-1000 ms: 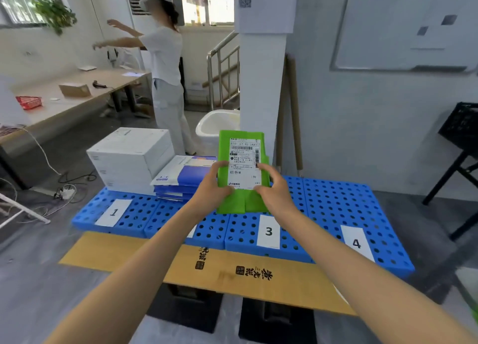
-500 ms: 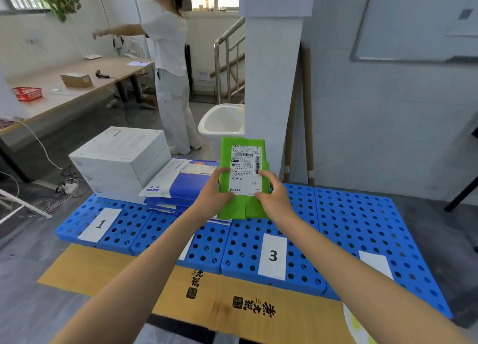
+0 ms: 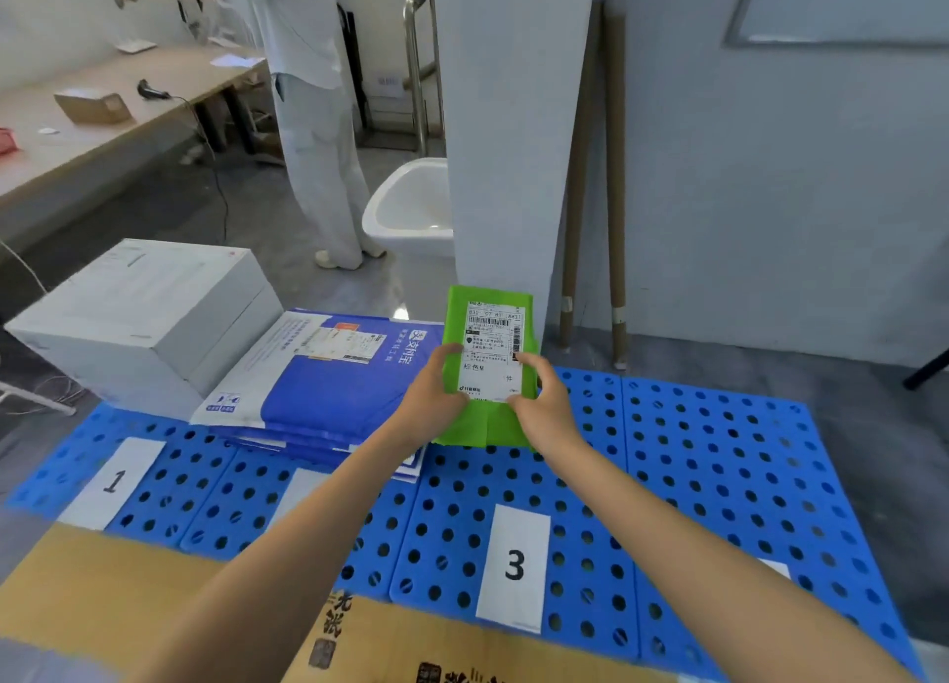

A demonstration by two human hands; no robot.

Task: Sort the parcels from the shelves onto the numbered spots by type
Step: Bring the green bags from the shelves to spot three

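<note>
A green parcel [image 3: 488, 431] with a white shipping label hangs upright over the far part of the blue perforated pallet [image 3: 719, 456], above the spot with the label 3 [image 3: 515, 567]. My left hand [image 3: 436, 392] grips its left edge and my right hand [image 3: 539, 400] grips its right edge. White boxes [image 3: 149, 318] are stacked behind the label 1 [image 3: 114, 479]. Blue and white mailers [image 3: 328, 374] are piled on the second spot, whose label is mostly hidden by my left arm.
A person in white stands at a long wooden table [image 3: 102, 117] at the back left. A white pillar [image 3: 508, 133] rises just behind the pallet, with a white basin [image 3: 411, 205] beside it and cardboard tubes [image 3: 595, 179] leaning on the wall. Flat brown cardboard [image 3: 154, 595] lies in front of the pallet.
The view has closed in on the pallet and tilted down. The green parcel, held in both hands, now sits lower over the third spot.
</note>
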